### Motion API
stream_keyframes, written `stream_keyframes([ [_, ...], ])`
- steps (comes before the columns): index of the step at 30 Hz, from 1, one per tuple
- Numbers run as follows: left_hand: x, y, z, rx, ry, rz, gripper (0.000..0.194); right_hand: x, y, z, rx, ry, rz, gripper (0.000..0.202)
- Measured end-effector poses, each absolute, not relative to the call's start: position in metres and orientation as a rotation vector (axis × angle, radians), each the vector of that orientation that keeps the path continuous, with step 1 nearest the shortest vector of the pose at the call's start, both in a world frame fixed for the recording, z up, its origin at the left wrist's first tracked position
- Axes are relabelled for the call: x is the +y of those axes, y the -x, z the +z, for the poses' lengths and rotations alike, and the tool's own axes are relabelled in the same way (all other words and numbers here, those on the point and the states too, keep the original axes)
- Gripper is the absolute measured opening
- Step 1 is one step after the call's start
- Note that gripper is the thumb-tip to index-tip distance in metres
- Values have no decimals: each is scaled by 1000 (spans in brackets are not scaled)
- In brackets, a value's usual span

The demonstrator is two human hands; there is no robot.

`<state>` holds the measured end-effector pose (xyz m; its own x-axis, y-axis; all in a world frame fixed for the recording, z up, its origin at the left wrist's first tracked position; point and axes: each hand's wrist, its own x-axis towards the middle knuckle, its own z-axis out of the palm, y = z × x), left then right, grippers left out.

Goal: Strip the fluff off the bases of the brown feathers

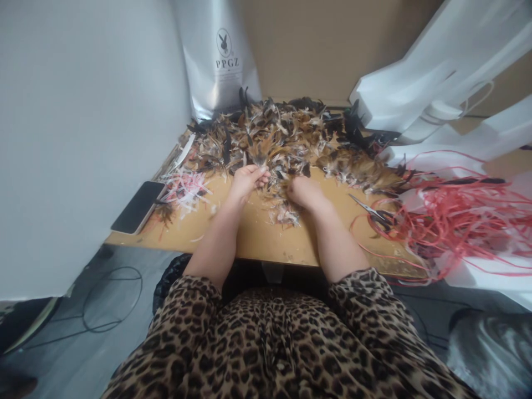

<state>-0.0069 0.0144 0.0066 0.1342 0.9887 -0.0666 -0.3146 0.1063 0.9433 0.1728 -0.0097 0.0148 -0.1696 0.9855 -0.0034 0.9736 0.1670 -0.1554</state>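
1. Two hands work at the near edge of the feather pile [286,133], which spreads left to right across the far half of the table [249,238].
2. Left hand [248,180] is curled, pinching a small tuft of feathers [261,160] that points away from the person.
3. Right hand [303,191] rests knuckles-up on loose feathers; its grip cannot be told.
4. Bare tabletop lies between the forearms; scissors [374,210] and red cord [453,221] crowd the right, a phone [139,206] the left edge.
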Motion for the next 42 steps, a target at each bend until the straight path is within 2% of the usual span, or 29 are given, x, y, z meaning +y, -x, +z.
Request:
stream_keyframes([
  [4, 13, 7, 6, 907, -938, 1187, 19, -8, -179, 14, -2104, 1728, 577, 15],
  [7, 13, 6, 4, 879, -888, 1160, 18, -7, -183, 15, -1629, 1487, 963, 12],
  [11, 12, 2, 1, 825, -813, 1039, 9, -3, -177, 15, -1062, 1136, 1322, 23],
  [14, 9, -3, 1, 738, -769, 913, 5, 0, -168, 12, -928, 934, 1490, 31],
  [19, 4, -6, 6, 645, -683, 786, 13, 0, -155, 5, -808, 891, 1512, 38],
  [26, 6, -4, 5, 586, -613, 811, 20, -1, -149, 1, -828, 859, 1519, 34],
  [42, 3, -5, 8, 578, -577, 837, 21, -3, -147, 3, -764, 847, 1523, 36],
])
